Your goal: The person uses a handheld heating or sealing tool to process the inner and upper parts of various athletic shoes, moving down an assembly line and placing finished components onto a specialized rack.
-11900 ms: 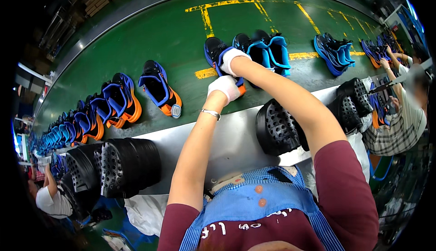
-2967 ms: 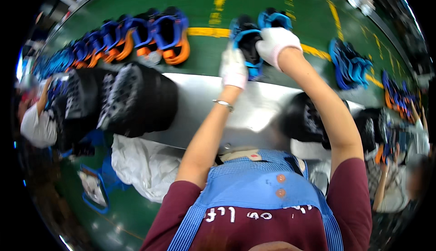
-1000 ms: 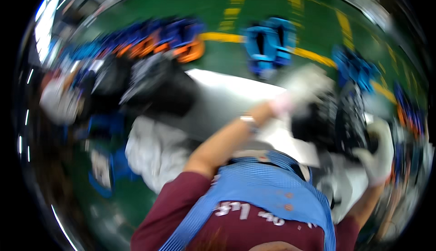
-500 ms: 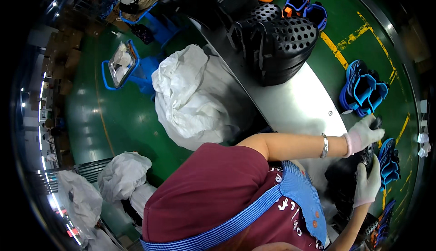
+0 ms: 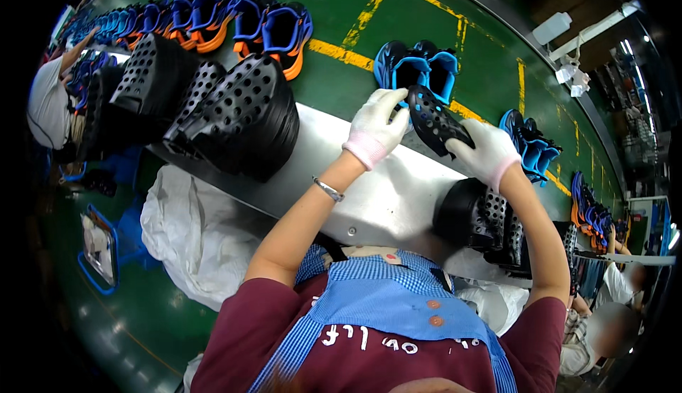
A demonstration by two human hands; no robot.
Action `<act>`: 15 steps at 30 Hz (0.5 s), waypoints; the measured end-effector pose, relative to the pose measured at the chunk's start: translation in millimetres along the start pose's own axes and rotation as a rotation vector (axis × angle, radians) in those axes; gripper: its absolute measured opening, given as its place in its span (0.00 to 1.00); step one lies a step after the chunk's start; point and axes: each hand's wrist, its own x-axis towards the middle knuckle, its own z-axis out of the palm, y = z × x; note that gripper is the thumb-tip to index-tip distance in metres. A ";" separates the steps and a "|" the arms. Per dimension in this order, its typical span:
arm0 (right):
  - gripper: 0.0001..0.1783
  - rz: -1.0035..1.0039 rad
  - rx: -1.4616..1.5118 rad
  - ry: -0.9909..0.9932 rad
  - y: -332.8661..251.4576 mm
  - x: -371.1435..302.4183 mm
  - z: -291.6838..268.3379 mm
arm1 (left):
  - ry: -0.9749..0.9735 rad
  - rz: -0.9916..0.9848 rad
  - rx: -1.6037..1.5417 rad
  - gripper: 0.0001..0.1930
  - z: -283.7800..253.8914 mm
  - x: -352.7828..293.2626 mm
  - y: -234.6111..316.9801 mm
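My right hand [image 5: 484, 150], in a white glove, grips one end of a black perforated plastic shoe insert [image 5: 435, 119] and holds it tilted above the metal ledge. Close to the insert's other end is my gloved left hand [image 5: 378, 124]. Its fingers are curled together beside a dark bit, and what they hold is mostly hidden. Just beyond both hands stands a pair of blue and black sneakers [image 5: 415, 73] with light-blue linings, partly covered by the left fingers and the insert.
Black perforated inserts [image 5: 249, 116] are stacked on the metal ledge [image 5: 369, 201] at left, with another stack [image 5: 476, 215] at right. Orange-soled sneakers [image 5: 277, 34] line the green surface beyond. A white sack [image 5: 202, 229] lies below the ledge. Other people are at both sides.
My view has swung to the right. Both hands have lifted from the right-hand insert stack and come up beside the blue sneakers, with a single insert in the right hand.
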 end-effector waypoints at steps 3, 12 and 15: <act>0.20 0.045 -0.096 -0.088 7.7 37.7 -5.6 | -0.133 0.017 0.191 0.24 8.5 7.1 -20.8; 0.23 0.114 -0.377 -0.296 -15.5 124.7 -38.3 | -0.288 0.054 0.565 0.11 41.6 23.8 -22.8; 0.24 0.055 -0.442 -0.265 -19.2 136.4 -15.6 | -0.288 0.040 0.556 0.09 46.6 25.0 -24.7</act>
